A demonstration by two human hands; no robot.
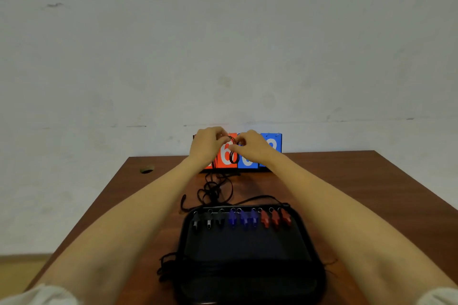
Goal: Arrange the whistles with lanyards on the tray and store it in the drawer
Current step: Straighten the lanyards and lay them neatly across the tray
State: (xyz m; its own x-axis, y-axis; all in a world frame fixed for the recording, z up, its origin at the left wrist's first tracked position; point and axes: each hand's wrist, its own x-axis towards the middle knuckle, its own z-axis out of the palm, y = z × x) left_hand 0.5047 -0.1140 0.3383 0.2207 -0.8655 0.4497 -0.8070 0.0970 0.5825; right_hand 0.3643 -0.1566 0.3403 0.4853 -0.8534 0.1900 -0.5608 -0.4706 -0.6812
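From the head view, a brown counter (347, 193) runs up to a pale, scuffed wall (223, 44). At its far edge stands a scoreboard (272, 141) with red and blue cards bearing white numerals, partly hidden behind both hands. A small dull lump (146, 169) lies near the counter's far left corner. Bare forearms reach forward along either side of a black tray (247, 250) that sits near the front of the counter, and pale sleeves show at the bottom corners. Along the tray's far edge lies a row of whistles, each with a small ring at its far end: three black whistles (208, 221) on the left, three blue whistles (244, 220) in the middle and three red whistles (275, 220) on the right. A tangle of black cords (214, 188) lies on the counter between the tray and the scoreboard, and a loose cord (167, 265) spills over the tray's left side. The lanyard (232, 156) is thin and black, gathered into a small oval coil held up in front of the scoreboard, well beyond the tray. The left hand (207, 146) pinches the coil's upper left with curled fingers. The right hand (250, 147) pinches its right side between thumb and fingers, so the coil hangs between the two hands, which nearly touch.
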